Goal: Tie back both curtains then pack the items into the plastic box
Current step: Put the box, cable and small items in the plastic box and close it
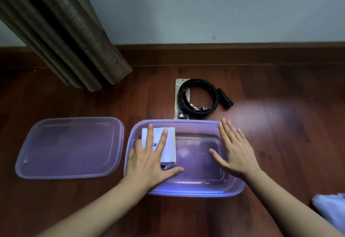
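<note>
The box [186, 193], a clear, purple-tinted tub, sits open on the floor [280, 143] with its lid [71, 147] just left of it. A white packet [169, 143] lies flat in the box's left end under the left hand [147, 164], fingers spread and closed on nothing. The right hand [237, 151] hovers flat over the box's right side, equally empty. Just behind the box, a coiled black belt [197, 96] rests on a clear sleeve [180, 91]. It looks light and springy, likely best pinched across the coil so it stays wound.
</note>
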A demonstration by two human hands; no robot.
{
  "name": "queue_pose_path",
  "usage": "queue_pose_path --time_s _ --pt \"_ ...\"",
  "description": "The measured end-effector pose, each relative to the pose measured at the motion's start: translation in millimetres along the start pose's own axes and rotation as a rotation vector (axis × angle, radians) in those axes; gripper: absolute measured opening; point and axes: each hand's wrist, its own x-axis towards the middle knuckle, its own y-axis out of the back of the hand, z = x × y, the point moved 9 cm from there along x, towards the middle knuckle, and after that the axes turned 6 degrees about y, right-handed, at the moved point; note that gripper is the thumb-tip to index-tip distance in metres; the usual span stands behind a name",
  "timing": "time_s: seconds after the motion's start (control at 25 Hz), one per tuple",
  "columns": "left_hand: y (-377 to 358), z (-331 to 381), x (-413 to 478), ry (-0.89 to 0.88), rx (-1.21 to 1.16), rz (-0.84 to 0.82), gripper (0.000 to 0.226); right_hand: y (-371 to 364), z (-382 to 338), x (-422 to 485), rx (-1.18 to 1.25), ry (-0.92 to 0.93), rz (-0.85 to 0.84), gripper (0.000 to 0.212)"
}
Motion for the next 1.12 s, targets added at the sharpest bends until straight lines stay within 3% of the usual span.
queue_pose_path --time_s 0.12,0.2,0.28,0.4,0.52,0.76,0.88,1.04,1.12 --pt "48.4 24.3 50.9 -0.167 -0.179 0.177 0.066 0.4 1.4 1.4 0.023 0.005 0.002 0.086" --pt "53.4 38.1 110.8 -0.234 -0.291 0.093 0.040 0.7 1.0 0.5 0.038 0.005 0.000 0.085" --pt "30.6 56.9 163.1 -0.341 -0.251 -0.095 0.047 1.0 0.5 -0.9 0.051 0.006 0.006 0.083" --pt "-15.4 88.1 190.0 -0.538 0.022 -0.340 0.077 0.6 1.8 -0.5 0.072 0.011 0.032 0.078" --pt "-45.3 110.9 185.6 -0.623 0.117 -0.389 0.082 0.2 4.2 -0.1 0.100 0.013 0.055 0.077" --pt "-41.2 129.2 182.4 -0.713 0.250 -0.194 0.056 -3.4 11.8 -0.3 0.241 0.005 0.090 0.074" --pt "-19.0 126.0 173.8 -0.743 0.291 -0.099 0.054 -2.6 17.8 1.7 0.337 -0.058 0.076 0.076" --pt "28.3 113.9 144.9 -0.865 0.066 0.108 0.053 -1.2 26.9 -1.8 0.502 -0.115 -0.013 0.078" --pt "53.9 103.3 109.6 -0.972 -0.112 0.210 0.046 -6.7 35.5 -2.4 0.714 -0.163 -0.086 0.073"
